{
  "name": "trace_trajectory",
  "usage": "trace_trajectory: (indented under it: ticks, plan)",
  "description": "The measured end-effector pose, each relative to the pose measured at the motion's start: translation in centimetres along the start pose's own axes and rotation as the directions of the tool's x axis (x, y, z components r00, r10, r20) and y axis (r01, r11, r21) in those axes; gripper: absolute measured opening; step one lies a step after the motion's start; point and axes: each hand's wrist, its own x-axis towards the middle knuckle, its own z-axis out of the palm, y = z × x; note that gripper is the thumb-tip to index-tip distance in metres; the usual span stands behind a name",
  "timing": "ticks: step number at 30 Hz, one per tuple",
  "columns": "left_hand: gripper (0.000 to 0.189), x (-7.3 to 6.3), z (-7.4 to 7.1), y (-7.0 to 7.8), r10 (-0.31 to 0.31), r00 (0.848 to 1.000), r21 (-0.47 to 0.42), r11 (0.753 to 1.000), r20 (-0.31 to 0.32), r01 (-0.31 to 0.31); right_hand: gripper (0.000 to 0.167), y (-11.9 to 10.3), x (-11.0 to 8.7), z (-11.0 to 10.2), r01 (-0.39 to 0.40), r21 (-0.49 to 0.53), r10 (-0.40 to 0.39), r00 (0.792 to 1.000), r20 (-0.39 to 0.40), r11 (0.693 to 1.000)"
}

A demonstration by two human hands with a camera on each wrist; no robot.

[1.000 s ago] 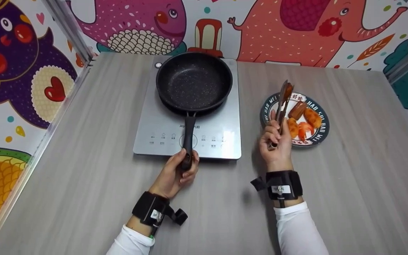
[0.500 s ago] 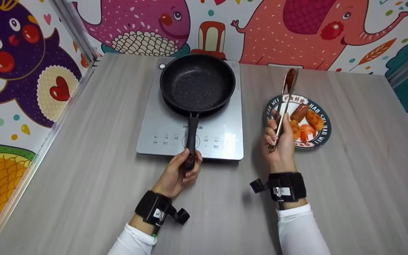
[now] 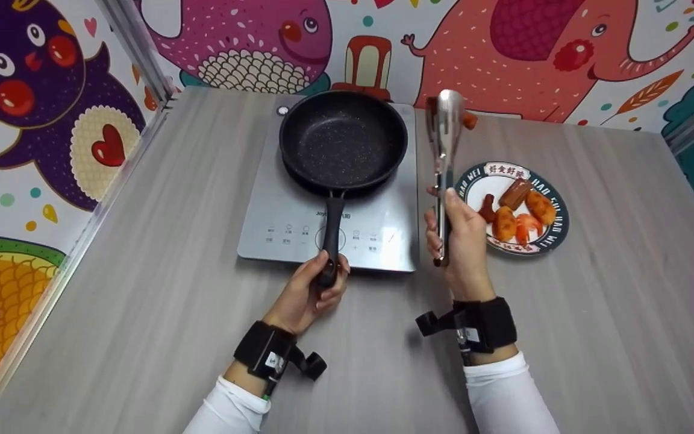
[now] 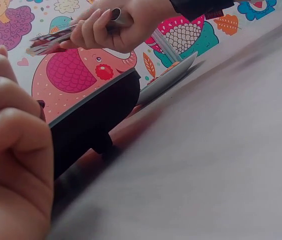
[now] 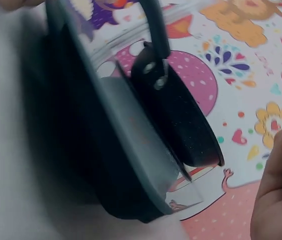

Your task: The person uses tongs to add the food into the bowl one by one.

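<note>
My left hand point(image 3: 314, 289) grips the end of the handle of a black speckled frying pan point(image 3: 341, 144), which sits on a silver induction cooktop point(image 3: 377, 241). Nothing lies inside the pan. My right hand point(image 3: 464, 247) holds metal tongs point(image 3: 445, 132), raised between the cooktop and the plate and pointing away from me. A reddish-brown piece of food point(image 3: 469, 120) shows beside the tongs' far end, mostly hidden by them. In the left wrist view the tongs point(image 4: 56, 41) slant above the cooktop's edge point(image 4: 101, 107).
Right of the cooktop stands a round dark-rimmed plate point(image 3: 558, 226). On it lie a small dark red drumstick-like piece point(image 3: 487, 208), a brown block-shaped piece point(image 3: 514, 193), golden fried pieces point(image 3: 541, 208) and an orange-red shrimp-like piece point(image 3: 526, 228). A patterned wall panel point(image 3: 503, 60) closes the back.
My right hand has lifted the tongs with the food piece off the plate and moved them left towards the pan. The left hand still holds the handle; the view has shifted slightly.
</note>
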Motion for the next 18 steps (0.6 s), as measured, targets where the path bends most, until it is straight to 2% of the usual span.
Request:
trace_trajectory:
  ticks: [4, 8, 11, 13, 16, 18]
  plan:
    - [0.034, -0.1, 0.0, 0.0, -0.009, 1.000, 0.001, 1.000, -0.006, 0.009, 0.034, 0.6, -0.5, 1.1, 0.030, -0.214, -0.027, 1.000, 0.016, 0.976]
    - [0.035, -0.1, -0.1, 0.1, -0.017, 1.000, -0.007, 1.000, -0.008, 0.017, 0.026, 0.8, -1.0, 2.6, 0.065, -0.391, -0.044, 0.997, 0.060, 0.918]
    - [0.035, -0.2, -0.1, 0.1, -0.023, 1.000, -0.012, 1.000, -0.007, 0.023, 0.028, 0.7, -1.4, 3.8, 0.108, -0.518, -0.064, 0.993, 0.101, 0.848]
    - [0.035, -0.1, -0.1, 0.1, -0.023, 1.000, -0.014, 1.000, -0.005, 0.023, 0.032, 0.8, -1.7, 4.4, 0.135, -0.601, -0.075, 0.989, 0.124, 0.787]
    - [0.036, -0.1, 0.0, 0.0, -0.017, 1.000, -0.019, 1.000, -0.008, 0.017, 0.032, 0.8, -2.0, 4.9, 0.151, -0.700, -0.082, 0.988, 0.132, 0.698]
    - [0.036, 0.0, 0.0, -0.2, -0.012, 1.000, -0.023, 1.000, -0.008, 0.012, 0.029, 0.9, -2.1, 4.9, 0.148, -0.742, -0.081, 0.989, 0.126, 0.653]
